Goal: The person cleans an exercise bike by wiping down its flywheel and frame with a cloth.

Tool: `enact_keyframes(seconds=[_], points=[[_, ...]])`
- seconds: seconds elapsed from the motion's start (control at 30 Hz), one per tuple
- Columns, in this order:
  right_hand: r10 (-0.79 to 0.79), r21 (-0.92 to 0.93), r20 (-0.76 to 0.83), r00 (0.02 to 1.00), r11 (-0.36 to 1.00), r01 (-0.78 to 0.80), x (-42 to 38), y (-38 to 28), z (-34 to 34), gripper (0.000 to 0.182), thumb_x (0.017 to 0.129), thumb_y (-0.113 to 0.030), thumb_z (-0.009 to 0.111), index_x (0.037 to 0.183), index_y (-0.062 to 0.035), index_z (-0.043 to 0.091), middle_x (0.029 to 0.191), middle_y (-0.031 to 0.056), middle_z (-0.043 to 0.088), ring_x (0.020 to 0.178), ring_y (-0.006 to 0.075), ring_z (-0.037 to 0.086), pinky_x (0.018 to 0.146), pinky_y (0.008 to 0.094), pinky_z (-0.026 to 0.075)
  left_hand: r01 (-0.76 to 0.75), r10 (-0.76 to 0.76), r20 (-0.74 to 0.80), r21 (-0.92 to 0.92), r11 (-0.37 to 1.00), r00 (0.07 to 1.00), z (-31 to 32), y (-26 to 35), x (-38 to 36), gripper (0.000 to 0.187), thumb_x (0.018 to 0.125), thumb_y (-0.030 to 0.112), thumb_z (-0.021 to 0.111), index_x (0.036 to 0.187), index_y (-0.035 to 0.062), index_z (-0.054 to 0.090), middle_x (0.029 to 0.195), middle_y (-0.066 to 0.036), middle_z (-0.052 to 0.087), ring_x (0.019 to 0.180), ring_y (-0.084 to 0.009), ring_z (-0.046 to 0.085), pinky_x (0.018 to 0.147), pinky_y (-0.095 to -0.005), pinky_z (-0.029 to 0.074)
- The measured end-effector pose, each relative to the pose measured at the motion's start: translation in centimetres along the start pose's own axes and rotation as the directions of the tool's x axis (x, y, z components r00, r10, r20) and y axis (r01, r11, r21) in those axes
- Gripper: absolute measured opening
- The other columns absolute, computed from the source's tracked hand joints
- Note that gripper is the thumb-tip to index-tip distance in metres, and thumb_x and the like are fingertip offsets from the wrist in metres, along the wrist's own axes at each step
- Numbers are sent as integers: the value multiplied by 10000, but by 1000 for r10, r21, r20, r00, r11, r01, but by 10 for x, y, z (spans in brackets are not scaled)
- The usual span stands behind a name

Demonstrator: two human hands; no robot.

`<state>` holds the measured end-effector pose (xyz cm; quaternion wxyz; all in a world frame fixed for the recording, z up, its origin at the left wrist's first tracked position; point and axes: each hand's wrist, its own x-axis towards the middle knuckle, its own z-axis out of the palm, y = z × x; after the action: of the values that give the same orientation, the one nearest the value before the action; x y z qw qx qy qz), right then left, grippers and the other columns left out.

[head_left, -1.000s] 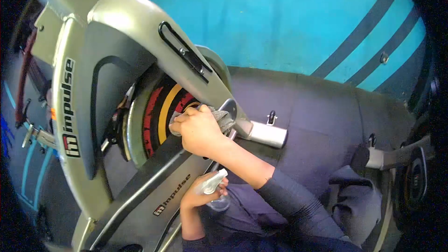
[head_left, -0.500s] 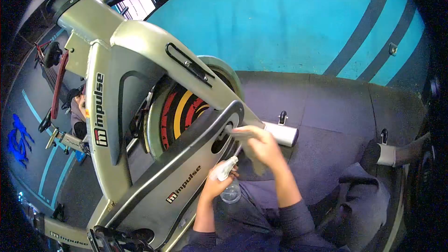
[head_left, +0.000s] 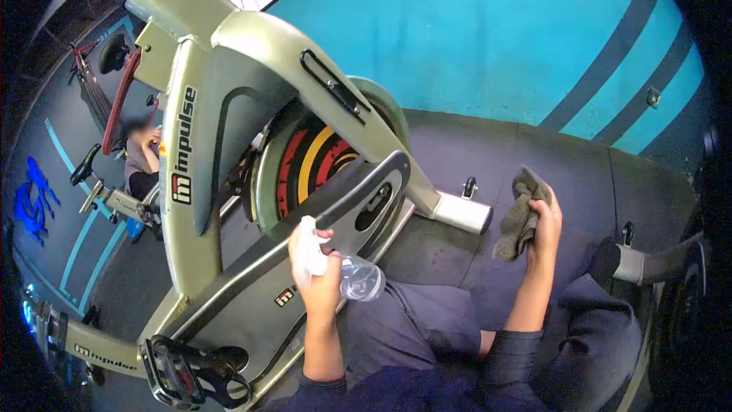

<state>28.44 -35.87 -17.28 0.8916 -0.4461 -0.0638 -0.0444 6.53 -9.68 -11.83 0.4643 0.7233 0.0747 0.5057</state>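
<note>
In my left hand [head_left: 322, 282] is a clear spray bottle [head_left: 361, 279] with a white trigger head, tilted so that its base points to the right. The fingers wrap round the head, close to the lower frame of an exercise bike [head_left: 259, 38]. Off to the right, my right hand [head_left: 546, 223] grips a crumpled grey-brown cloth [head_left: 518, 214], held above the floor and apart from the bike. Between the frame tubes shows the bike's flywheel [head_left: 305, 172], with red, yellow and black rings.
A pedal [head_left: 179, 374] juts out at the lower left. The bike's white foot bar [head_left: 461, 214] rests on dark floor mats [head_left: 564, 172]. Behind stands a turquoise wall [head_left: 488, 38]. Another person [head_left: 141, 156] sits beyond the bike at the left, near another bike's saddle [head_left: 85, 164].
My right hand has moved away from the bike to the right, with the cloth now plainly visible. My left hand has lifted the spray bottle up and left. The view has shifted slightly.
</note>
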Motion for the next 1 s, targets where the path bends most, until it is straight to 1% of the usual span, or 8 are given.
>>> enact_keyframes(seconds=[0.2, 0.27, 0.37, 0.5, 0.6, 0.8, 0.87, 1.0], points=[[6, -45, 52, 999, 999, -3, -10, -7, 19, 439, 763, 20, 457, 1183, 10, 586, 1074, 82, 645, 944, 164, 619, 854, 273, 488, -20, 19, 28, 29, 999, 999, -2, 23, 3, 677, 708, -48, 562, 1362, 18, 400, 1064, -70, 550, 1016, -175, 545, 828, -272, 453], [-12, -9, 76, 997, 1000, 13, -12, -5, 24, 435, 759, 17, 463, 1174, 4, 594, 1057, 65, 643, 934, 154, 613, 840, 271, 490, 1, -3, 28, 69, 998, 1000, -4, 24, 1, 710, 722, -77, 546, 1398, 13, 347, 1111, -101, 540, 985, -139, 538, 766, -227, 455], [-10, 10, 91, 996, 1000, 10, -14, -5, 31, 437, 755, 21, 463, 1169, 3, 599, 1062, 69, 646, 940, 153, 616, 838, 269, 494, 33, -32, -18, 77, 996, 999, -5, 23, 0, 719, 686, -69, 538, 1382, 12, 375, 1083, -83, 546, 984, -164, 536, 846, -254, 430], [-6, 10, 110, 994, 1000, 5, -18, -4, 40, 441, 752, 24, 463, 1170, 2, 600, 1066, 71, 647, 944, 152, 618, 841, 271, 496, 72, -70, -48, 43, 996, 996, -8, 24, 0, 716, 690, -70, 530, 1384, 10, 372, 1085, -87, 544, 968, -158, 537, 842, -254, 432], [-4, -16, 105, 994, 1000, 6, -20, 2, 48, 466, 749, 11, 443, 1202, 30, 551, 1068, 114, 642, 909, 177, 634, 798, 283, 517, 83, -79, -77, 56, 995, 994, -11, 25, 2, 716, 695, -67, 529, 1388, 13, 369, 1076, -88, 545, 954, -153, 537, 831, -248, 433], [21, -37, 175, 984, 999, -15, -30, 1, 64, 447, 744, 23, 458, 1166, 4, 603, 1057, 71, 648, 943, 149, 613, 862, 265, 480, 87, -86, -59, 17, 996, 995, -17, 24, 1, 734, 703, -59, 534, 1407, 26, 347, 1049, -78, 551, 948, -152, 539, 811, -237, 436], [0, -81, 199, 980, 997, 17, -36, -4, 73, 442, 738, 13, 461, 1155, 8, 609, 1058, 69, 649, 948, 151, 608, 868, 262, 469, 116, -109, -80, 84, 990, 991, -17, 25, 0, 754, 701, -63, 538, 1420, 34, 333, 1050, -77, 553, 944, -154, 543, 820, -244, 439], [-44, -89, 269, 962, 994, 71, -44, -1, 90, 445, 727, 11, 459, 1144, 18, 614, 1067, 73, 651, 990, 155, 602, 894, 258, 454, 140, -138, -28, 55, 989, 990, -19, 14, -6, 773, 702, -64, 545, 1433, 42, 319, 1065, -84, 558, 965, -158, 549, 841, -258, 446]])
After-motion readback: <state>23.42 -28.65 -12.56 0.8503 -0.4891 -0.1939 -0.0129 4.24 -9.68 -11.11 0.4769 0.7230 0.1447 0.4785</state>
